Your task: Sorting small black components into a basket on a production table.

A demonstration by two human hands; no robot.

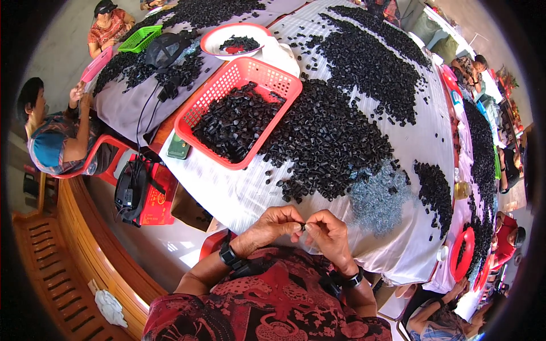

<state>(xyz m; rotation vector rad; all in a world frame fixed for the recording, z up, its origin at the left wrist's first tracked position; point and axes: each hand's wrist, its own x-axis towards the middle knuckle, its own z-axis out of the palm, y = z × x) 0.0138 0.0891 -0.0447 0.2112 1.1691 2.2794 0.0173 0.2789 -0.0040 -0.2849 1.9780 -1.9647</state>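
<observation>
Close to the near edge of the table, my left hand (278, 223) and my right hand (329, 232) meet with fingertips pinched together. Between them is a tiny black piece (303, 226), mostly covered by the fingers, so its exact shape does not show. Just beyond lies a large heap of small black plastic pieces (330, 136), some looking like hollow caps. A pile of small clear, bluish pieces (380, 196) sits to the right of that heap. Left of the heap stands a red perforated basket (227, 85) holding more black pieces.
A white cloth (227, 190) covers the table. Beyond the basket is a red-rimmed basin (213, 41); a green phone (178, 148) lies beside the basket. A black bag (132, 187) and red box (159, 196) stand low on the left. Other people sit left and right.
</observation>
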